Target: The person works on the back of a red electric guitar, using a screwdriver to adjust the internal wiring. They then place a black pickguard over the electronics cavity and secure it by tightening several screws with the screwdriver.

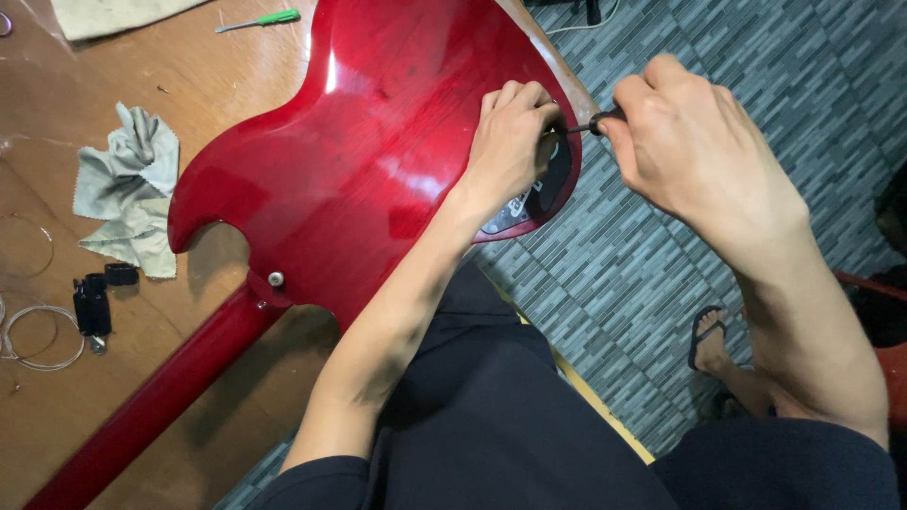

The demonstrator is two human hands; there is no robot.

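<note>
A glossy red electric guitar [368, 142] lies face down on a wooden table [57, 416], its neck [161, 397] running to the lower left. My left hand [510, 142] rests on the body's right edge, fingers curled at an open cavity [529, 203] with a dark plate. My right hand [685, 142] grips a small screwdriver [590, 123] with a black handle, its shaft pointing left to the cavity by my left fingers.
A crumpled grey cloth [128, 189], a green-handled screwdriver [260, 21], small black parts [94, 302] and coiled strings [38, 335] lie on the table. Grey patterned floor [756, 57] lies to the right, with a sandalled foot [709, 340] on it.
</note>
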